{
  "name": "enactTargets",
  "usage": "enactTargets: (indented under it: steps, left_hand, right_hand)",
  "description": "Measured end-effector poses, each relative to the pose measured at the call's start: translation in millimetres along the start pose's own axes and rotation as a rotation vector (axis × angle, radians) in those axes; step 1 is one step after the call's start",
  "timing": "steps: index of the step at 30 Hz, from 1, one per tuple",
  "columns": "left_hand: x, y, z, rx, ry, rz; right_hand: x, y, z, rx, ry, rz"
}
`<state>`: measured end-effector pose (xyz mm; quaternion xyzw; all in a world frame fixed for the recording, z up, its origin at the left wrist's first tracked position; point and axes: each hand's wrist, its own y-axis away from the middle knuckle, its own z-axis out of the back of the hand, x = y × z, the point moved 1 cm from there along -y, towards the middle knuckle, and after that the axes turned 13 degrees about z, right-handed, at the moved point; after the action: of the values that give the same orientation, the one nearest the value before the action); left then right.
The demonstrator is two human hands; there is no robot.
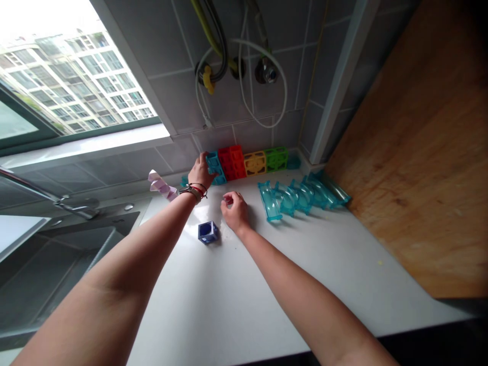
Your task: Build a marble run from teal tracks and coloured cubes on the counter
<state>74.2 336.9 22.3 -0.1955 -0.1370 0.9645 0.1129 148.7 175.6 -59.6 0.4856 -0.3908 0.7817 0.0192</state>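
At the left end of a row of coloured blocks along the wall, my left hand [202,172] is closed on a light blue openwork block [215,166]. Its fingers are over the top and its thumb is at the front. Touching that block are red blocks [232,162], then a yellow block [254,163] and a green block [276,159]. My right hand [235,209] rests on the white counter [244,284], loosely curled, with thumb and forefinger a little apart and nothing visible between them. A dark blue hollow cube [208,232] sits between my forearms.
Teal transparent track pieces [301,195] lie in a line to the right. A pink and white twisted piece [162,185] stands left of my left wrist. The sink [114,223] and faucet [76,207] are at the left; a wooden panel [419,178] bounds the right. Cables [263,122] hang above.
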Motion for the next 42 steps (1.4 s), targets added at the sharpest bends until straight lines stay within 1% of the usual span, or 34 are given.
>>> enactTargets:
  steps: [7,11,16,24,31,37,40,42]
  left_hand:
    - [-2,-7,-9.0,-0.004,-0.005,0.011]
    - [-1,-8,-10.8,0.000,-0.015,0.003]
    - [1,-4,-11.4,0.032,-0.062,-0.013]
    - [-4,3,-16.7,0.025,-0.132,-0.004]
    - [-8,1,-13.2,0.038,-0.206,-0.048]
    - [-10,-2,-9.5,0.059,-0.252,-0.060]
    - [-5,-5,-3.1,0.090,-0.263,-0.077]
    - [3,-5,2.5,0.100,-0.263,-0.090]
  right_hand:
    - [0,1,-3,0.021,0.003,0.013]
    - [1,1,-3,0.029,0.006,0.013]
    - [2,0,-3,0.036,0.006,0.011]
    - [5,1,-3,0.062,0.021,0.009]
    - [7,2,-5,0.082,0.037,-0.006]
    - [5,2,-6,0.091,0.037,-0.017]
    - [4,1,-5,0.099,0.031,-0.023]
    - [4,1,-4,0.105,0.026,-0.027]
